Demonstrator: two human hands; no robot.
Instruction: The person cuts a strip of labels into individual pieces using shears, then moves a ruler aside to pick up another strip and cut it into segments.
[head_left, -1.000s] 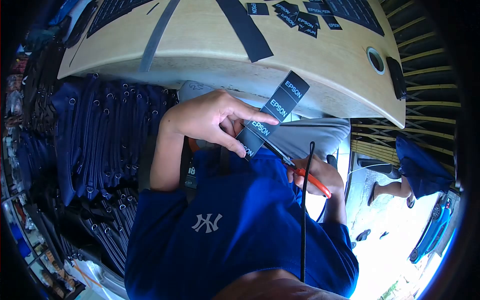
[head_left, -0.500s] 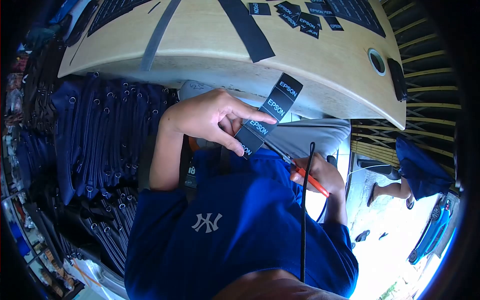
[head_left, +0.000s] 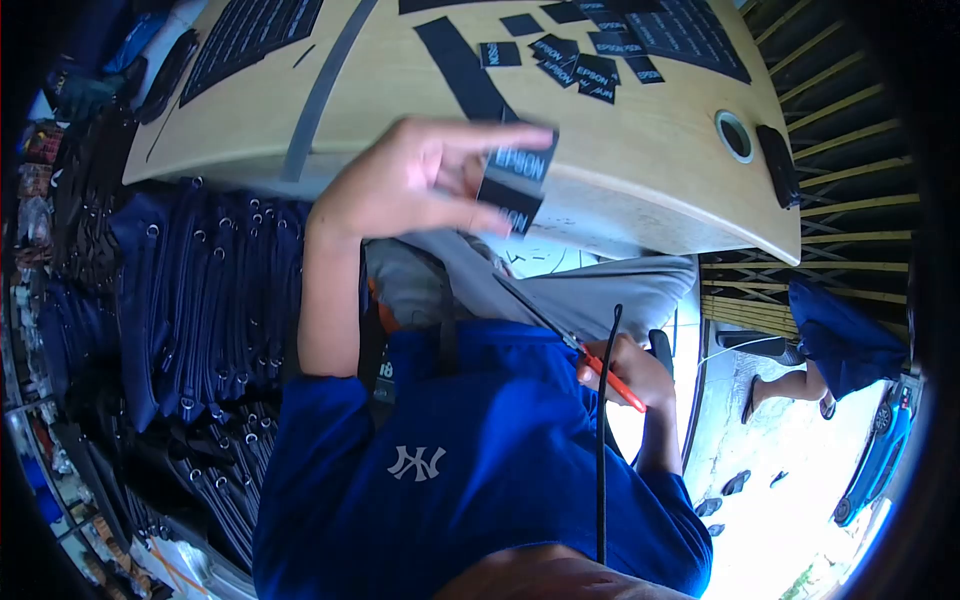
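My left hand (head_left: 420, 180) is raised to the near edge of the wooden table (head_left: 650, 175). It pinches a short black piece of EPSON label strip (head_left: 520, 178) between thumb and fingers. My right hand (head_left: 635, 378) rests low by my lap, closed on orange-handled scissors (head_left: 600, 362) whose blades point up and left. A pile of cut EPSON labels (head_left: 580, 58) lies on the table beyond my left hand.
Black strips (head_left: 460, 68) and printed label sheets (head_left: 695, 32) lie on the table, beside a round cable hole (head_left: 735, 135). Stacked dark blue bags with metal rings (head_left: 200, 290) fill the left. A black cord (head_left: 602, 440) hangs before my shirt. Another person's legs (head_left: 790, 385) are at right.
My left hand has lifted from my lap up to the table edge, now holding only a short piece of the label strip. My right hand with the scissors stayed low and dropped slightly.
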